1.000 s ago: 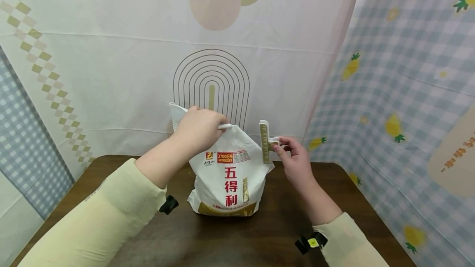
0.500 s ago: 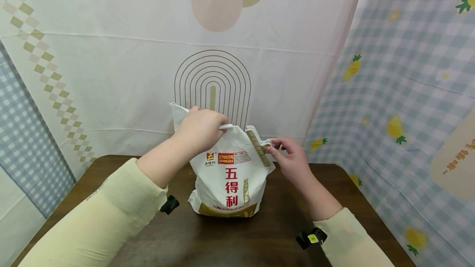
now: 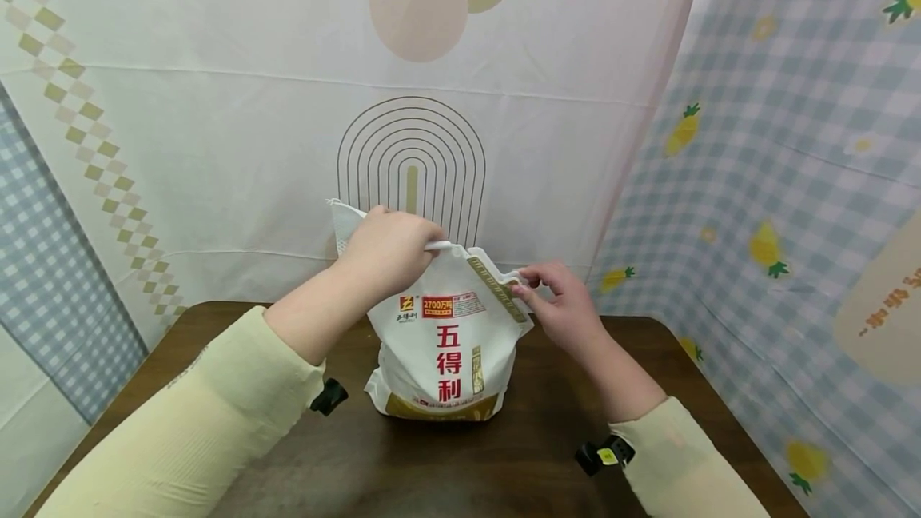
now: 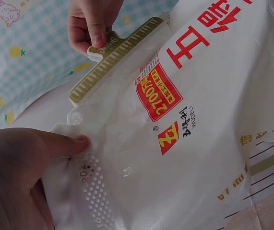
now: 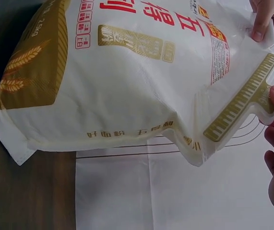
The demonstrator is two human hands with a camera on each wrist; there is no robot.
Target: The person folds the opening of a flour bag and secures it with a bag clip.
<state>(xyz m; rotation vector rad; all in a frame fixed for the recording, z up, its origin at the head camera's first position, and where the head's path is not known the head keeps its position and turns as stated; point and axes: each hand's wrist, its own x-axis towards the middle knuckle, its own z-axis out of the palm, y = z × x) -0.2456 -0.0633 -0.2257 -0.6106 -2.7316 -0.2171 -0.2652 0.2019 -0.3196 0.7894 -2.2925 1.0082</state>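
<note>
A white flour bag with red characters and a gold base stands upright on the table. Its folded top edge is gripped by my left hand, thumb on the front as the left wrist view shows. At the bag's upper right, my right hand pinches the handle of a gold-and-white bag clip between thumb and fingers. The long ribbed bar of the clip lies slantwise along the bag's top right edge. In the left wrist view the clip sits just beyond my left thumb.
The dark brown wooden table extends around the bag. Behind it hangs a pale cloth with printed arches, and a blue checked cloth with pineapples hangs on the right.
My right hand has brought the clip left and tilted it from upright to slanted, onto the bag's top right edge. My left hand keeps its grip in the same place.
</note>
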